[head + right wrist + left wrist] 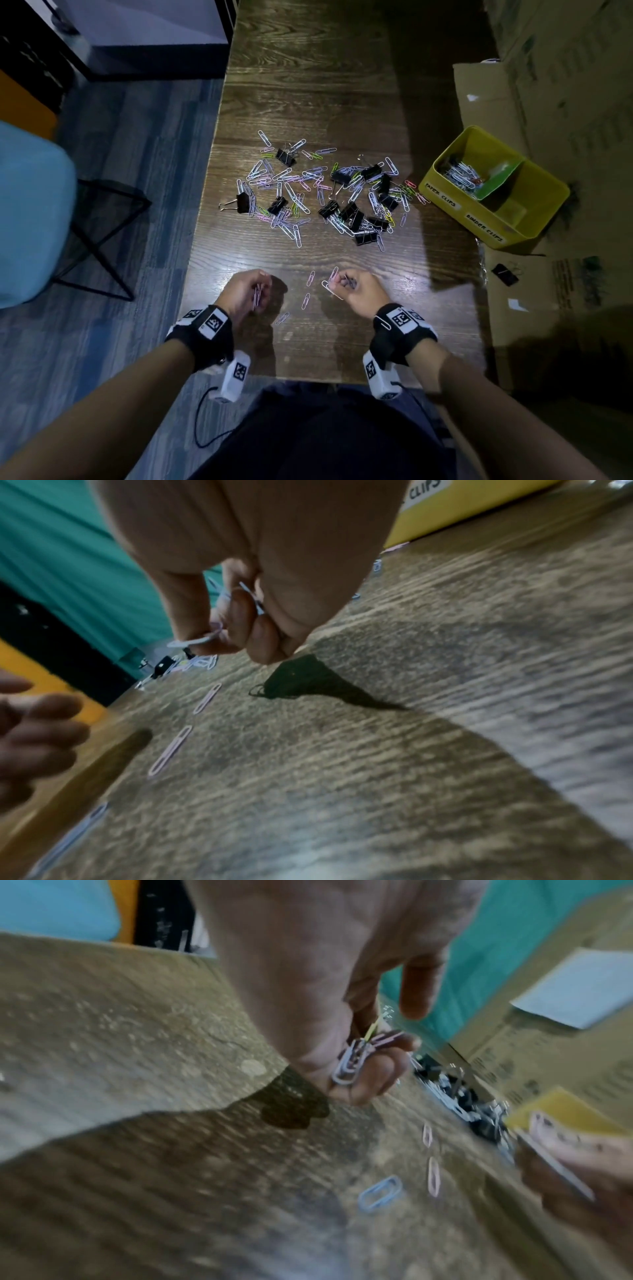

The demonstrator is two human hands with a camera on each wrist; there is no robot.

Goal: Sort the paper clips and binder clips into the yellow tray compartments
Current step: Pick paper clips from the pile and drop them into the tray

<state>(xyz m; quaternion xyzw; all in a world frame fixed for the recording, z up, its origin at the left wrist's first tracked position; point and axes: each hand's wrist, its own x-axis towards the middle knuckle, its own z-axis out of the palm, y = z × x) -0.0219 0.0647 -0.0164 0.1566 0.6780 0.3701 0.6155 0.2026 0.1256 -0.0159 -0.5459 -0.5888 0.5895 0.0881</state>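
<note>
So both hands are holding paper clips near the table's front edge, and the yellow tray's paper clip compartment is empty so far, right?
Not quite. The left hand and right hand do each hold paper clips, but the yellow tray is not empty there: the head view shows a heap of paper clips already lying in the compartment labelled for them.

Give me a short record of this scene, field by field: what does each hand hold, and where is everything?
left hand: grips a bunch of paper clips
right hand: pinches a few paper clips
pile: mixed paper clips and black binder clips on the table
yellow tray: right of the pile; paper clips in one compartment
stray clips: between the hands
</note>
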